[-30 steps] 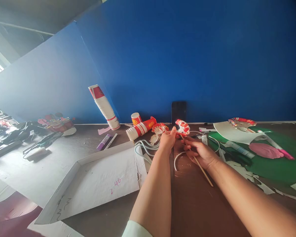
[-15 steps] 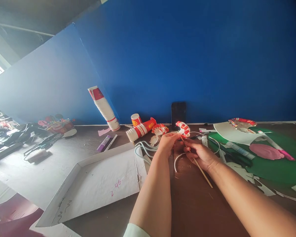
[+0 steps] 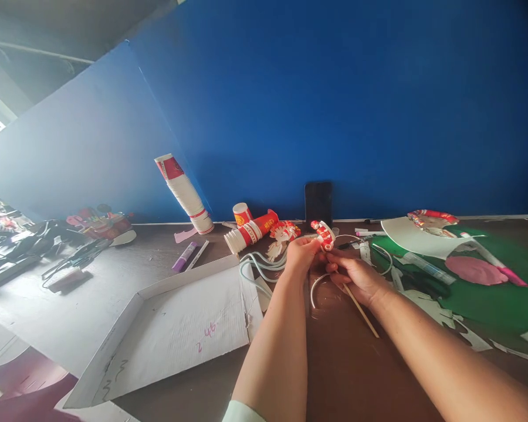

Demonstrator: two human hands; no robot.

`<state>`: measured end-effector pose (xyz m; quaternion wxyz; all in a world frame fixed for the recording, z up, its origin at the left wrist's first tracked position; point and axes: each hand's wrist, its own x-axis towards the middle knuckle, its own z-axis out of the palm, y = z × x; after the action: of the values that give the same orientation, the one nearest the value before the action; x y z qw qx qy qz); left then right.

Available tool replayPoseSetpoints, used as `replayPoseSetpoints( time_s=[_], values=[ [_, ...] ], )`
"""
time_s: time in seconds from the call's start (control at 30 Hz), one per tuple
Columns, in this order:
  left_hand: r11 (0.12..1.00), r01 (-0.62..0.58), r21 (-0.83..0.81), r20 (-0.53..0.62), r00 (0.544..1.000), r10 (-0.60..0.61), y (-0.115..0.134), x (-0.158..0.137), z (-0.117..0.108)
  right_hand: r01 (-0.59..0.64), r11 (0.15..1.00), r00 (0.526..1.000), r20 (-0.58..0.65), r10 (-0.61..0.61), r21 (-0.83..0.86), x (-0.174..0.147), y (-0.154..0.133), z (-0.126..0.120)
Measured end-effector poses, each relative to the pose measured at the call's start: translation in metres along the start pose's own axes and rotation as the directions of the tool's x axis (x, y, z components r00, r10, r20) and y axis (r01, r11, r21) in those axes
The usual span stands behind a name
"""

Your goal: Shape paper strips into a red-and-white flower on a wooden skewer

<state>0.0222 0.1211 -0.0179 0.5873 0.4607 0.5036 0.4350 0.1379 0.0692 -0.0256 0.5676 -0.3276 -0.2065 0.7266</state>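
My left hand (image 3: 303,253) is closed, its fingers pinching the lower edge of a curled red-and-white cut paper cup piece (image 3: 324,233). Close against it, my right hand (image 3: 355,274) is wrapped round a thin wooden stick (image 3: 361,310), which slants down toward me. The stick's upper end meets the underside of the paper piece among my fingers; the exact contact is hidden. Behind my left hand lie another fringed paper cup piece (image 3: 285,231) and a looped pale cord (image 3: 257,262). A curved white wire (image 3: 314,293) lies below my hands.
An open cardboard tray (image 3: 171,328) sits left. Stacked paper cups (image 3: 187,199) lean at the back, near toppled cups (image 3: 253,231) and a purple marker (image 3: 185,257). A dark phone (image 3: 318,204) stands against the blue partition (image 3: 334,105). Right are green sheet (image 3: 488,308), scissors (image 3: 426,284) and paper scraps.
The curled paper cup piece has turned in my fingers and sits slightly lower. Both hands keep nearly the same place, with the stick still in my right hand.
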Motion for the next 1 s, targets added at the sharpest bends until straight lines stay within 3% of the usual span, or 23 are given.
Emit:
replayPoseSetpoints(
  time_s=[0.23,0.67,1.0],
  values=[
    [1.0,-0.022,-0.015,0.108,0.994,0.023,0.008,-0.006,-0.002,0.014,1.0,1.0,-0.003,-0.014,-0.004,0.0,0.001,-0.001],
    [0.982,0.042,-0.182,0.026,0.999,-0.038,0.012,-0.01,0.003,0.033,0.995,0.998,0.048,-0.029,-0.093,0.001,0.002,-0.001],
    [0.941,0.139,-0.307,0.051,0.99,-0.13,0.013,-0.005,0.0,0.008,0.998,0.999,0.051,-0.004,-0.068,0.001,0.003,0.002]
  ],
)
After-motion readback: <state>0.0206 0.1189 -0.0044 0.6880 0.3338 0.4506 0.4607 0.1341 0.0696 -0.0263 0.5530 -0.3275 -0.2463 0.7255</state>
